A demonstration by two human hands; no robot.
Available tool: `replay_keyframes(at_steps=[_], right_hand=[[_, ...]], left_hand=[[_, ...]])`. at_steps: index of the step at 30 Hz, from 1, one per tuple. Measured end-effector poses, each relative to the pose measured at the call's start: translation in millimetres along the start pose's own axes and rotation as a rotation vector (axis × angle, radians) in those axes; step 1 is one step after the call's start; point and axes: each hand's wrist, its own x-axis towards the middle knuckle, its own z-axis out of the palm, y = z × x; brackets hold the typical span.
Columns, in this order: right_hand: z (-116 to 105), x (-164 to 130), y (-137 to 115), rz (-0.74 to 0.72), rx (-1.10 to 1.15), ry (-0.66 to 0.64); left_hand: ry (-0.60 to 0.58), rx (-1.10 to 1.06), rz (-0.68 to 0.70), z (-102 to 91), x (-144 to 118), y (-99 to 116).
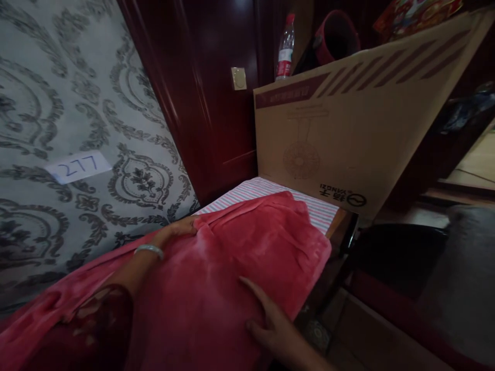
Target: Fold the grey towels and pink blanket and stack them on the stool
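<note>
A pink plush blanket (240, 257) lies spread over a bed with a pink-and-white striped sheet (270, 190). My left hand (176, 229) rests at the blanket's left edge, by the wall, its fingers tucked against the fabric; a silver bangle (149, 250) circles that wrist. My right hand (266, 319) lies flat on the blanket near its right side, fingers spread and pressing the cloth down. Neither hand holds anything.
A grey patterned wall (77, 129) with a paper label "277" (79, 166) runs along the left. A large cardboard box (348, 129) stands at the bed's far end, with a water bottle (285, 49) behind it. Dark red wooden panels (209, 103) stand at the back.
</note>
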Motion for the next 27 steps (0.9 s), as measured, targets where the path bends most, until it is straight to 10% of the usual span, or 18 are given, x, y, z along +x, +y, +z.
replay_keyframes(at_steps=[5, 11, 17, 21, 27], right_hand=[[-21, 15, -11, -0.178, -0.035, 0.069], [-145, 50, -43, -0.317, -0.197, 0.544], [-247, 76, -10, -0.052, -0.333, 0.865], [-261, 72, 31, 0.149, -0.130, 0.799], [-249, 56, 35, 0.105, 0.131, 1.012]], left_hand=[[0.256, 0.096, -0.007, -20.6, -5, 14], [0.620, 0.163, 0.086, -46.3, 78, 121], [0.571, 0.280, -0.039, 16.9, 163, 214], [0.313, 0.330, 0.040, 59.8, 159, 194], [0.216, 0.293, 0.025, 54.8, 69, 112]])
